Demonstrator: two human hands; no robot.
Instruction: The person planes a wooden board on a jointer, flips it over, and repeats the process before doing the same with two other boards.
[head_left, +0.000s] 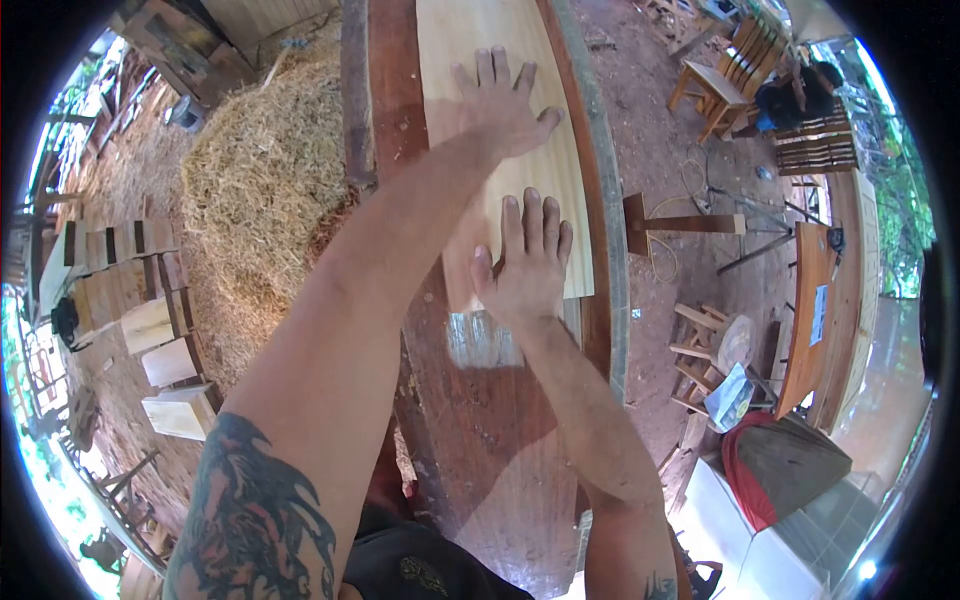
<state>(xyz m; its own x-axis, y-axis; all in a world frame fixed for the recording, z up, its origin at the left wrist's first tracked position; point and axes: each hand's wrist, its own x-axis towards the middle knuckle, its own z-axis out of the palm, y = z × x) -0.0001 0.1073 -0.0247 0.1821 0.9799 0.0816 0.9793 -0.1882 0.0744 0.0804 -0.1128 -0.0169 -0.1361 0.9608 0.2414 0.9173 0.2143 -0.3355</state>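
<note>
A pale wooden board lies lengthwise on a dark reddish-brown workbench. My left hand rests palm down toward the board's far part, its fingers spread. Closer to me, my right hand lies flat near the board's near end, fingers stretched forward and thumb out to the left. Neither hand holds anything. A shiny, whitish patch shows on the bench just past the board's near end.
A large heap of wood shavings sits left of the bench. Pale wood blocks lie farther left. To the right are a wooden chair, a stool, and an orange-brown panel. Another person is at the upper right.
</note>
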